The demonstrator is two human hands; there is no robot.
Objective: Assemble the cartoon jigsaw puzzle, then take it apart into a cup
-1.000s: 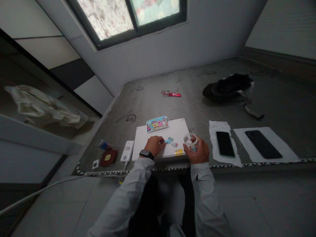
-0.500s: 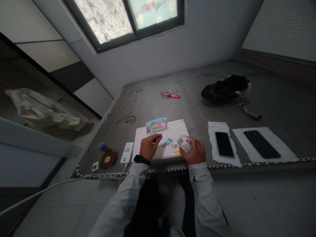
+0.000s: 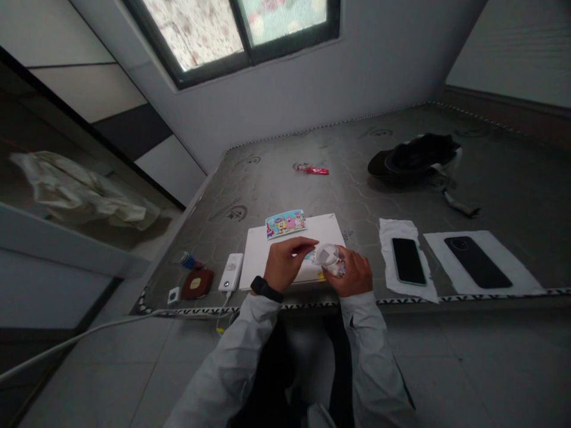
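Head view: the right hand [image 3: 354, 274] is wrapped around a small clear cup [image 3: 327, 254], gripping it from the right and near side, and the cup is tipped so that its mouth points left, toward the left hand [image 3: 285, 261]. That hand sits just left of the cup with the fingers [image 3: 306, 242] curled and pinched together at the cup's mouth; whether they hold anything is too small to tell. So the cup lies between the two hands, its long axis running roughly left to right, the right hand carrying it and the left hand touching or almost touching its rim. A few coloured puzzle pieces [image 3: 339, 270] show through the cup's wall near the right palm. Both hands hover over the near right corner of a white board [image 3: 263, 255], with a small yellow bit [image 3: 322, 275] at its near edge just under the cup. At the board's far edge lies a cartoon picture [image 3: 285, 223], well apart from the hands. Left of the board are a white power bank [image 3: 231, 271] and a brown pad [image 3: 196, 284]. Right of the hands, a phone [image 3: 407, 260] lies on a white cloth, and a second phone [image 3: 478, 261] lies farther right. Far off on the mat are a red wrapper [image 3: 311, 170] and a black cap [image 3: 413, 156].
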